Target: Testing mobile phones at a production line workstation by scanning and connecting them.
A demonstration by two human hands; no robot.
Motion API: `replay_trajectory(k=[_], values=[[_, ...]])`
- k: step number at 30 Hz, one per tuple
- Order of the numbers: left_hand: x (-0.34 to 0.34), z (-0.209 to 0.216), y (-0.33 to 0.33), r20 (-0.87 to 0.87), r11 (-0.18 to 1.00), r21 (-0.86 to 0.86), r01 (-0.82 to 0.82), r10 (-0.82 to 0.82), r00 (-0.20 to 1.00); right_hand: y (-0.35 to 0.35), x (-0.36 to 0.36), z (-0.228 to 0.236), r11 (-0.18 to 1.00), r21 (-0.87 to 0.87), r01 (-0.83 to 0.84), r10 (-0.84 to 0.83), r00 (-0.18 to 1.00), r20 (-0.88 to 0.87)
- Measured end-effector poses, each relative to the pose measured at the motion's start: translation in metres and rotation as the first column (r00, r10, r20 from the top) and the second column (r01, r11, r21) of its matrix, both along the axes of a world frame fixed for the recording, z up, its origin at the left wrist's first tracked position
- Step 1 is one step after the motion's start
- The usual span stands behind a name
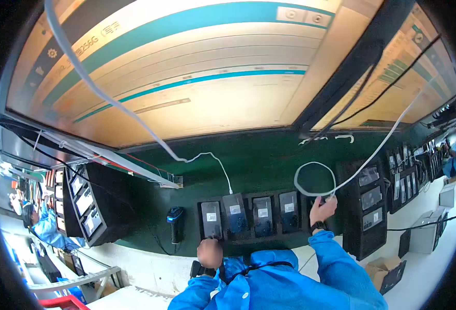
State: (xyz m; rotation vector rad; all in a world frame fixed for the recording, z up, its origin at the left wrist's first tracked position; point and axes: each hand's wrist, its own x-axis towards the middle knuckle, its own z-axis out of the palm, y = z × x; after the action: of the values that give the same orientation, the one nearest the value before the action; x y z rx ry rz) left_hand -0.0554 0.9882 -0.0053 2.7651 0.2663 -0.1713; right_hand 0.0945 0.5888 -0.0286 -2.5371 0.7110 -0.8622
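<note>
Four flat, dark, glossy phones stand tilted in a row in a black slotted rack [254,235] near the front edge of the green bench [259,160], each with a pale label. The right hand [322,209] is closed around the end of a thin white cable [316,178] that loops just above the rack's right end. The left hand [210,252] sits at the leftmost phone [211,219]; whether its fingers are spread or curled I cannot tell
</note>
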Motion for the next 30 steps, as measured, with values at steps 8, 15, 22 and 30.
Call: replay_trajectory(k=[8, 15, 22, 30], values=[[0.009, -0.005, 0.005, 0.027, 0.998, 0.040, 0.038, -0.039, 0.999, -0.056, -0.034, -0.048, 0.767, 0.639, 0.054, 0.113, 0.970, -0.217], [0.003, -0.008, 0.004, -0.020, 1.000, 0.004, 0.005, -0.005, 1.000, -0.024, -0.053, 0.020, 0.460, 0.873, 0.163, 0.142, 0.957, -0.253], [-0.005, -0.025, 0.005, 0.030, 0.999, 0.025, -0.036, 0.035, 0.999, 0.017, -0.063, 0.039, 0.240, 0.968, 0.068, 0.284, 0.949, -0.137], [0.010, -0.011, 0.001, -0.053, 0.999, 0.025, -0.021, 0.022, 0.998, 0.080, -0.057, 0.059, -0.001, 0.986, 0.166, 0.501, 0.853, -0.143]])
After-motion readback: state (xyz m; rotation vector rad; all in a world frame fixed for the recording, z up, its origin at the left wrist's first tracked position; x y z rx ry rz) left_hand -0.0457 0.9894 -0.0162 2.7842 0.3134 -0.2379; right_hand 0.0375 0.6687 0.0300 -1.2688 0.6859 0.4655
